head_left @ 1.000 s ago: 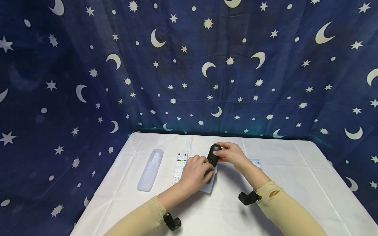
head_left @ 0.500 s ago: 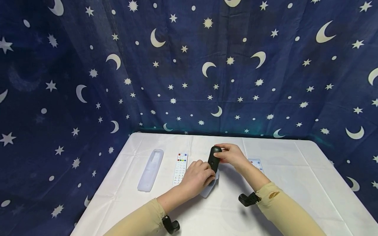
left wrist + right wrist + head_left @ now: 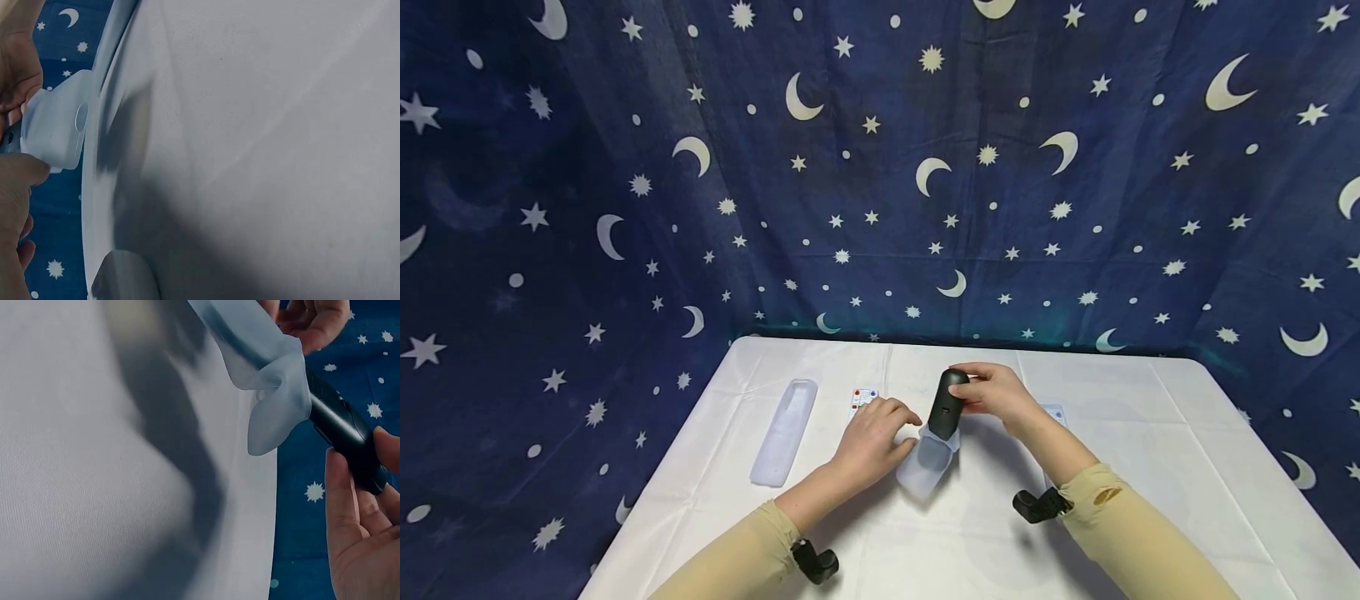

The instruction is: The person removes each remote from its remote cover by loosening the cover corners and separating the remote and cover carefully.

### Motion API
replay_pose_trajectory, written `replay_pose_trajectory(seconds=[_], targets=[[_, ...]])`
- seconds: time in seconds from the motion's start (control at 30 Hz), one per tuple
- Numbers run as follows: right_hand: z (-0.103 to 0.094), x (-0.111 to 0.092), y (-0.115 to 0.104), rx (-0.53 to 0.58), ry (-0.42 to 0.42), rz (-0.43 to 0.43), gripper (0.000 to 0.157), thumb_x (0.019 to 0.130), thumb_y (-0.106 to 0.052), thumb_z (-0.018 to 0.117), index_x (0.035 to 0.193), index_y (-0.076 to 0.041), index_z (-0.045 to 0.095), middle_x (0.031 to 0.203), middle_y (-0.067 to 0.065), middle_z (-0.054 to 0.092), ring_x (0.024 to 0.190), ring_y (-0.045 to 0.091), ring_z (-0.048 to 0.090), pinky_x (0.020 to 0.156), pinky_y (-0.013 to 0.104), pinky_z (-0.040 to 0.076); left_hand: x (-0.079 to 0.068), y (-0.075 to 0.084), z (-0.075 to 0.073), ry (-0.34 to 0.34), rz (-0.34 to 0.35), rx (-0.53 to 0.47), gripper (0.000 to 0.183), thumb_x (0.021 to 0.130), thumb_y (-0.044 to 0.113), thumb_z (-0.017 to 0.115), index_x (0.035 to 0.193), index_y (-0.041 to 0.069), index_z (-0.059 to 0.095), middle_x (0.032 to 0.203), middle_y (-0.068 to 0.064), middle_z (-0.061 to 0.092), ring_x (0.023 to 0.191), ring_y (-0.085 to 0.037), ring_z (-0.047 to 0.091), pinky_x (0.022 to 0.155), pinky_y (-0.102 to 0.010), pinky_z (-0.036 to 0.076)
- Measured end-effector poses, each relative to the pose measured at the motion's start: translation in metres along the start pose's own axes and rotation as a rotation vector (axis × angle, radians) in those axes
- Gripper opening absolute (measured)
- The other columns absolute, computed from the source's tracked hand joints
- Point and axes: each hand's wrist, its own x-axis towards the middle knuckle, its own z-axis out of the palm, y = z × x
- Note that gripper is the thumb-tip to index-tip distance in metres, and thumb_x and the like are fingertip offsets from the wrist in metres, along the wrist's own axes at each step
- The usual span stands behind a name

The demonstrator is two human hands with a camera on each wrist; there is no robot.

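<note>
My right hand (image 3: 996,400) pinches the upper end of a black remote control (image 3: 947,404), which stands tilted above the table. The remote's lower part sits inside a translucent silicone cover (image 3: 922,473). In the right wrist view, the cover's mouth (image 3: 281,419) is folded back and flares loosely around the remote. My left hand (image 3: 868,442) is just left of the cover, its fingers spread and slightly bent, with a small gap to it in the head view. In the left wrist view, the left hand (image 3: 12,203) shows at the left edge beside the cover.
On the white table (image 3: 1000,542), a second translucent cover (image 3: 784,433) lies to the left. A white remote (image 3: 864,397) is partly hidden behind my left hand. Another pale item with buttons (image 3: 1056,413) lies behind my right forearm. A star-patterned curtain (image 3: 880,208) hangs behind.
My left hand has let go of the cover and drawn back to the left. More of the cover now shows, hanging tilted below the black remote, which my right hand still holds.
</note>
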Motion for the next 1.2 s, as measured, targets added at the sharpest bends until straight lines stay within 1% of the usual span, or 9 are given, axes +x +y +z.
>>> replay_pose_trajectory(seconds=[0.23,0.43,0.6,0.7,0.77,0.87,0.93,1.07,1.2], targets=[[0.004,0.000,-0.002,-0.009,-0.028,-0.045,0.053,0.090,-0.003,0.074,0.140,0.007,0.057,0.125,0.026,0.064,0.086,0.019,0.070,0.078,0.035,0.061,0.001,0.003,0.003,0.054,0.013,-0.007,0.008,0.094,0.022,0.076,0.101,0.022,0.073,0.102,0.011,0.067,0.096,-0.013,0.060,0.083,-0.034,0.050],[0.003,-0.001,-0.004,-0.038,-0.001,-0.064,0.053,0.091,-0.003,0.074,0.140,0.004,0.058,0.121,0.022,0.066,0.090,0.019,0.070,0.078,0.034,0.061,-0.003,0.005,0.003,0.075,-0.010,-0.027,0.007,0.090,0.019,0.077,0.096,0.022,0.074,0.099,0.011,0.068,0.094,-0.013,0.062,0.081,-0.034,0.050],[0.002,0.003,-0.002,-0.030,-0.003,-0.055,0.053,0.090,-0.003,0.074,0.141,0.003,0.058,0.126,0.023,0.065,0.092,0.019,0.069,0.079,0.035,0.061,-0.007,0.006,0.003,0.078,-0.033,-0.045,0.008,0.090,0.018,0.076,0.096,0.022,0.073,0.098,0.011,0.068,0.091,-0.012,0.062,0.076,-0.032,0.051],[0.003,0.004,-0.001,-0.009,-0.005,-0.042,0.054,0.090,-0.003,0.075,0.141,0.003,0.058,0.125,0.022,0.065,0.091,0.019,0.069,0.079,0.035,0.061,-0.008,0.006,0.004,0.021,-0.161,-0.163,0.009,0.093,0.020,0.073,0.101,0.019,0.071,0.095,0.010,0.067,0.085,-0.009,0.062,0.071,-0.027,0.050],[0.003,0.004,-0.001,-0.004,-0.011,-0.045,0.055,0.090,-0.003,0.074,0.141,0.005,0.056,0.124,0.022,0.065,0.091,0.018,0.069,0.079,0.034,0.061,-0.008,0.006,0.002,-0.045,-0.301,-0.310,0.009,0.095,0.024,0.069,0.102,0.018,0.071,0.092,0.010,0.067,0.081,-0.008,0.061,0.069,-0.026,0.049],[0.003,0.003,-0.002,0.005,-0.008,-0.036,0.054,0.090,-0.003,0.074,0.141,0.004,0.057,0.124,0.022,0.065,0.090,0.018,0.069,0.078,0.034,0.061,-0.007,0.006,-0.002,-0.159,-0.508,-0.577,0.019,0.097,0.032,0.066,0.100,0.014,0.072,0.089,0.007,0.069,0.078,-0.009,0.062,0.070,-0.028,0.051],[0.003,0.002,-0.002,0.008,-0.004,-0.031,0.054,0.090,-0.003,0.075,0.141,0.004,0.058,0.124,0.022,0.065,0.090,0.018,0.069,0.078,0.033,0.061,-0.004,0.006,-0.004,-0.223,-0.602,-0.737,0.026,0.096,0.036,0.067,0.099,0.011,0.074,0.088,0.003,0.070,0.079,-0.013,0.063,0.073,-0.032,0.054],[0.005,0.001,-0.004,0.007,-0.005,-0.031,0.054,0.090,-0.003,0.074,0.141,0.003,0.057,0.126,0.023,0.063,0.092,0.020,0.070,0.079,0.034,0.061,0.001,0.010,-0.006,-0.299,-0.703,-0.922,0.034,0.090,0.034,0.076,0.105,0.005,0.072,0.090,-0.001,0.069,0.080,-0.016,0.061,0.073,-0.034,0.053],[0.007,-0.001,-0.005,0.005,-0.021,-0.044,0.055,0.090,-0.004,0.074,0.141,0.004,0.057,0.131,0.025,0.061,0.095,0.021,0.070,0.081,0.035,0.060,0.003,0.015,-0.004,-0.308,-0.726,-1.016,0.030,0.087,0.022,0.080,0.107,0.003,0.068,0.085,0.002,0.067,0.075,-0.013,0.055,0.064,-0.028,0.043]])
